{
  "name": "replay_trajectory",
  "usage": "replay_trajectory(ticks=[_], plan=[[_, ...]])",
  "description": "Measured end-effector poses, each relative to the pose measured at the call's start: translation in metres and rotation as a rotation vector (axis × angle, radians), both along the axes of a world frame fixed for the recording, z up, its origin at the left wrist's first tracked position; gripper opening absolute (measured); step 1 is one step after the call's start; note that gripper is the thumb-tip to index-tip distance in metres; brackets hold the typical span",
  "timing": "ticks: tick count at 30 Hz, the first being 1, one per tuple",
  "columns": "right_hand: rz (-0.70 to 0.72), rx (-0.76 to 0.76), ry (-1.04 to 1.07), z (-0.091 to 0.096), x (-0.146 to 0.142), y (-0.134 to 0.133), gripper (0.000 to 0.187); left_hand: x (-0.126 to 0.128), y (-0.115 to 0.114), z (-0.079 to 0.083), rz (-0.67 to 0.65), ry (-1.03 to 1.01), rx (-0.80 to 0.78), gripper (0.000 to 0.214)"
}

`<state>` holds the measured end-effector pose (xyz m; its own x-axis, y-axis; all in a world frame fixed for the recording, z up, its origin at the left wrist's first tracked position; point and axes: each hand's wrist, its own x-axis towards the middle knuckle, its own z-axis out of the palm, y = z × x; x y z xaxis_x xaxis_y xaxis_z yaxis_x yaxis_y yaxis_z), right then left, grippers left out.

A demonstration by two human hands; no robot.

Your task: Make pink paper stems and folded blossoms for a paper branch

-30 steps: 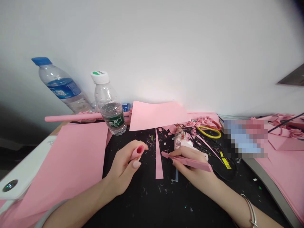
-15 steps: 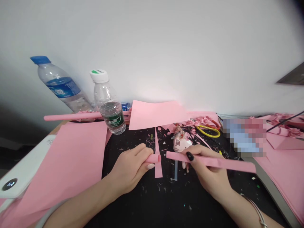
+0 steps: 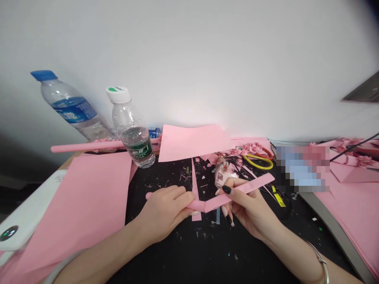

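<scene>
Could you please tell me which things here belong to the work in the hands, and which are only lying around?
Belonging to the work:
- pink paper roll, in the left hand
- pink paper strip, in the right hand

Apparently just lying around:
- blue-capped bottle
- white-capped bottle
- yellow tag

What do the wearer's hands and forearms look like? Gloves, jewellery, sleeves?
No gloves. Left hand: pale thumbnail; a light grey edge by the forearm, sleeve or band unclear. Right hand: black nails, silvery bangle.
</scene>
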<state>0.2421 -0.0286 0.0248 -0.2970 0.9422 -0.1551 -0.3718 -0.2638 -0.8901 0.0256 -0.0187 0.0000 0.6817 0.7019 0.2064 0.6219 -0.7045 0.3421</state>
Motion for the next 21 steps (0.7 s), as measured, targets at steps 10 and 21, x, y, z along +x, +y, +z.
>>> replay_trajectory(ticks=[10,21], plan=[[-0.069,0.096,-0.058,-0.004,-0.004,-0.001,0.009,0.0,0.001,-0.002,0.017,-0.015,-0.069,0.022],[-0.093,0.277,-0.196,-0.011,-0.001,-0.007,0.003,-0.003,-0.001,-0.004,0.057,-0.021,-0.068,0.023]])
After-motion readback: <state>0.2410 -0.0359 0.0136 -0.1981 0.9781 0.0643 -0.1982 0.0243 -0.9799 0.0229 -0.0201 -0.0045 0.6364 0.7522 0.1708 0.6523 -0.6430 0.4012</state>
